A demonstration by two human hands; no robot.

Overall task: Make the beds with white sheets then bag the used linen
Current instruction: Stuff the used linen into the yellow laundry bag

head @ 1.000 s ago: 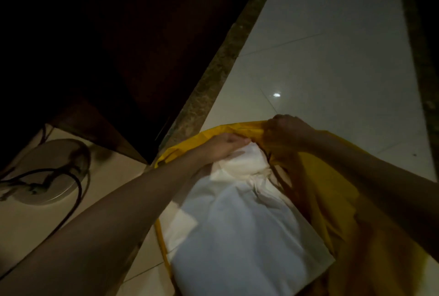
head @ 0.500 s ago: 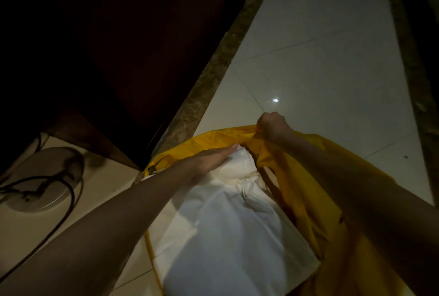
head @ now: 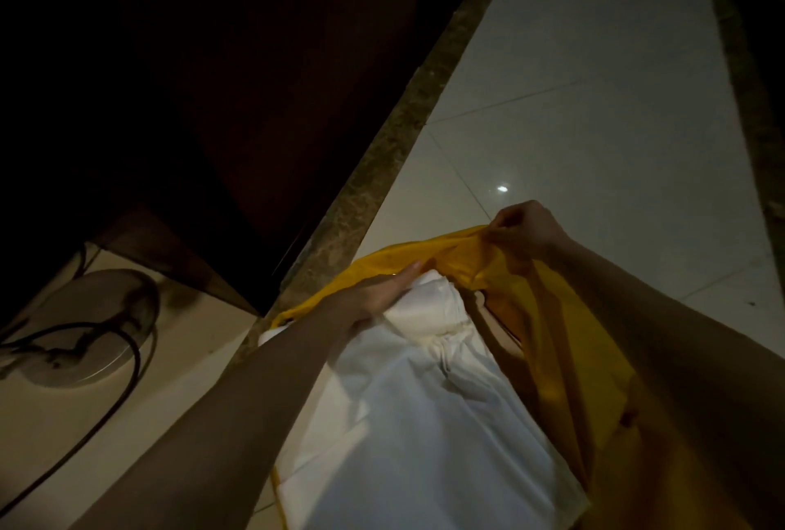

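Head view: right hand [head: 524, 228] apparently pinching yellow bag [head: 552, 359] rim.

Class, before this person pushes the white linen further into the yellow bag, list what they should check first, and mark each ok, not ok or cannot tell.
1. Bag mouth held open: the right hand pinches the yellow bag rim and lifts it. Ok.
2. Pushing hand on the load: the left hand lies flat on the white linen. Ok.
3. Linen fully inside: much of it still lies outside the mouth. Not ok.
4. Room left deeper in the bag: hidden. Cannot tell.
5. Black cable on the tiled floor away from the bag: it lies to the left, apart. Ok.
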